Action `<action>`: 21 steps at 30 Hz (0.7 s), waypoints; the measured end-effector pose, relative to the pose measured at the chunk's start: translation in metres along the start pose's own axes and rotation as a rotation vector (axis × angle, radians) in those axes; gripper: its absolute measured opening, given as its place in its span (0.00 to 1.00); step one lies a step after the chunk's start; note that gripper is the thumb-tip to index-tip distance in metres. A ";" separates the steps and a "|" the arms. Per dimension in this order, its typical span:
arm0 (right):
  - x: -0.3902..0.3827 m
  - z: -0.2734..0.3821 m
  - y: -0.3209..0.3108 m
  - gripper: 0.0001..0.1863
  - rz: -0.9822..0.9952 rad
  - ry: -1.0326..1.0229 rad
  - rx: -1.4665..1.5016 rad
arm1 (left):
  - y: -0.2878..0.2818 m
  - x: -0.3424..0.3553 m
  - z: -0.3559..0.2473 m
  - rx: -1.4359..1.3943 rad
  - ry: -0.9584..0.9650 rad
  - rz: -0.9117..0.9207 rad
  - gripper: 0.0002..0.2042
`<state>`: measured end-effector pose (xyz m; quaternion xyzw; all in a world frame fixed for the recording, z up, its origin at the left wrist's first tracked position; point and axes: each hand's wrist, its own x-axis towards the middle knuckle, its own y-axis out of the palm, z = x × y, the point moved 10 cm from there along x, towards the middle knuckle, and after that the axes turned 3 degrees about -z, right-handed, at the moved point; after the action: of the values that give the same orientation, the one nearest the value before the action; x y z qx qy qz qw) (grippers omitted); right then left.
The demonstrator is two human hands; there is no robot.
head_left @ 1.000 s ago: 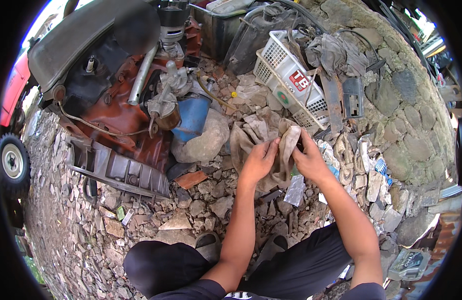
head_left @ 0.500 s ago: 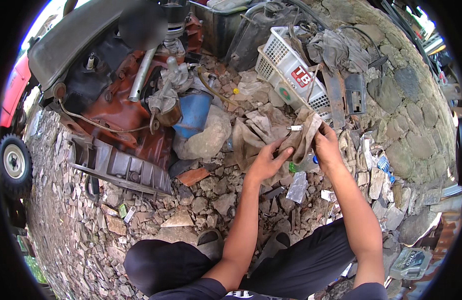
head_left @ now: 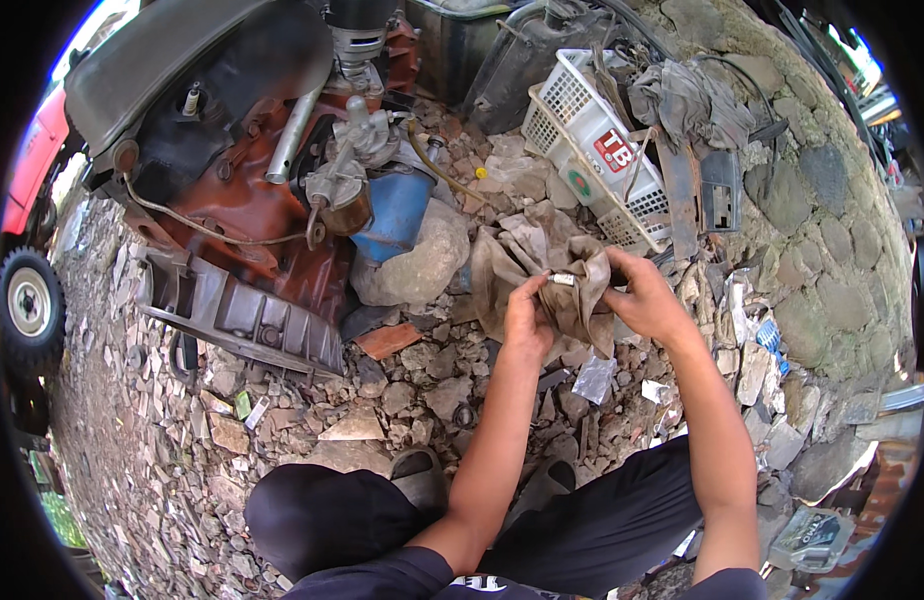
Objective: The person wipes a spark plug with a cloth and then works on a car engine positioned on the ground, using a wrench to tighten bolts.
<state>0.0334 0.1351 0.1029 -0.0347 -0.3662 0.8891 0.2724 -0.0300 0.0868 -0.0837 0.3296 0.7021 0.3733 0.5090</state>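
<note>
Wiping step: both the left hand (head_left: 527, 322) and right hand (head_left: 642, 298) close their fingers on a dirty rag (head_left: 572, 290) wrapped around 1 small metal part (head_left: 562, 280), and the next move calls for rotating it inside the cloth.

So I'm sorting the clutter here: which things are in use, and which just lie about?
In use:
left hand
right hand
dirty rag
small metal part

Lying about:
white plastic basket
rusty engine
blue canister
grey cloth
stones
</note>
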 end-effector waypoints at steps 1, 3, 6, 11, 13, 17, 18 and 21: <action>-0.002 -0.011 0.001 0.23 0.039 0.015 0.026 | 0.005 -0.002 0.002 0.046 0.032 -0.003 0.14; -0.007 -0.037 0.002 0.22 0.084 0.082 0.080 | 0.005 -0.001 -0.008 0.292 0.263 -0.025 0.13; -0.006 -0.024 0.007 0.20 0.192 0.192 0.156 | 0.012 -0.005 -0.032 0.560 0.581 0.064 0.13; -0.010 -0.004 0.009 0.18 0.218 0.190 -0.045 | 0.003 -0.004 -0.030 0.709 0.418 -0.015 0.16; -0.011 -0.012 -0.001 0.18 0.160 0.232 -0.065 | 0.013 -0.007 -0.037 0.994 0.467 0.059 0.18; -0.007 -0.037 -0.014 0.19 0.014 0.264 -0.012 | 0.028 -0.025 -0.046 0.948 0.526 0.009 0.16; -0.006 -0.038 -0.016 0.18 -0.022 0.269 -0.007 | 0.032 -0.032 -0.051 0.989 0.542 -0.011 0.15; 0.001 -0.034 -0.023 0.17 -0.120 0.202 -0.001 | 0.015 -0.019 -0.056 0.996 0.391 0.009 0.14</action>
<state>0.0520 0.1701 0.0938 -0.1022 -0.3387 0.8630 0.3606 -0.0778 0.0682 -0.0503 0.4588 0.8745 0.0514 0.1490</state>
